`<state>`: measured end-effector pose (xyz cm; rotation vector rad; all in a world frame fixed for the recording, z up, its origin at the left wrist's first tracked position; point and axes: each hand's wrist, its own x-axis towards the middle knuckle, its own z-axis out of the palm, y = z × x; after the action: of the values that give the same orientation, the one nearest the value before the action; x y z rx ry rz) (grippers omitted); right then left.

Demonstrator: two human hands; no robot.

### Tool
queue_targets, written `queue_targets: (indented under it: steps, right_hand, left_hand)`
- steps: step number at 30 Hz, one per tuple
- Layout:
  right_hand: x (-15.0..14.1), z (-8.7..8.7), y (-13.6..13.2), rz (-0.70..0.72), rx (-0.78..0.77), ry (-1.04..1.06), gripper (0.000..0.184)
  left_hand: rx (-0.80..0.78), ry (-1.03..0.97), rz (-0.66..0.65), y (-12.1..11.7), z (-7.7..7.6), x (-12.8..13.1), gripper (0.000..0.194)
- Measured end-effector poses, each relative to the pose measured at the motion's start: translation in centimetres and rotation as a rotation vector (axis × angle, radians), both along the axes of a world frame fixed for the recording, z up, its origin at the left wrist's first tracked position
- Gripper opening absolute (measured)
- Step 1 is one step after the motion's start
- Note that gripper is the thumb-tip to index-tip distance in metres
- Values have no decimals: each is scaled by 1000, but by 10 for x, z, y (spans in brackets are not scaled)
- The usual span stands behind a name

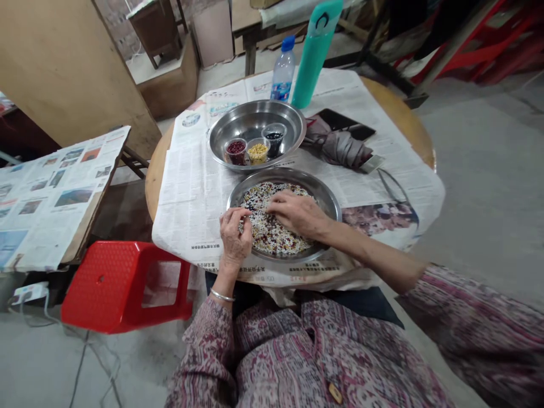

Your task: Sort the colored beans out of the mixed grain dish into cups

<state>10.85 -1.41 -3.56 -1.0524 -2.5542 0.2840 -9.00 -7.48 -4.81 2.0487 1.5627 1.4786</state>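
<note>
A round steel tray [335, 212] in front of me holds a spread of mixed grains and beans [278, 241], white, yellow, dark red and black. Over the middle of this mix, my right hand [297, 214] has its fingers bent down and pinched together. My left hand [235, 235] is at the tray's left rim, fingers curled with the thumb close to them. Whatever either hand holds is too small or hidden to name. Behind the tray, a steel basin [221, 127] carries clear cups of red beans [236, 152], yellow kernels or beans [258, 152] and black beans [274, 139].
Newspaper [182, 204] covers the round table. Behind the basin stand a water bottle [283, 71] and a teal bottle [317, 56]. A folded grey umbrella [344, 148] and a dark flat object [346, 123] lie to the right. A red stool [110, 283] stands left, near cables.
</note>
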Motion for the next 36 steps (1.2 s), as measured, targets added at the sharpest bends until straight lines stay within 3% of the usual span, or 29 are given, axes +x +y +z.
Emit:
queue_targets:
  steps: [3, 5, 9, 14, 17, 20, 26, 30, 34, 36]
  right_hand:
    - [-5, 2, 9, -176, 25, 5, 28]
    - [-14, 2, 11, -184, 19, -24, 31]
    - [-38, -1, 11, -94, -15, -42, 45]
    - [-51, 0, 12, 124, -151, 1, 19]
    - [-38, 3, 8, 163, -175, -94, 17]
    - [-13, 5, 2, 114, -106, -180, 18]
    - [31, 8, -15, -168, 43, -179, 24]
    - [35, 7, -30, -312, 29, -85, 27]
    - [29, 6, -40, -355, -20, -104, 32]
    - [27, 5, -42, -366, -35, -98, 34]
  left_hand:
    - [-21, 13, 9, 0, 1, 0, 18]
    - [-18, 3, 13, 0, 1, 0, 19]
    - [-25, -12, 13, -1, 1, 0, 18]
    - [3, -16, -1, -1, -1, 0, 17]
    - [-10, -9, 3, 0, -2, 0, 18]
    - [-22, 8, 18, -1, -2, 0, 18]
    - [19, 33, 13, 0, -3, -1, 16]
    - [-36, 246, -20, 0, 8, -5, 14]
    - [-177, 604, -130, -2, 27, -8, 55]
    - [-268, 729, -155, -3, 33, -8, 61]
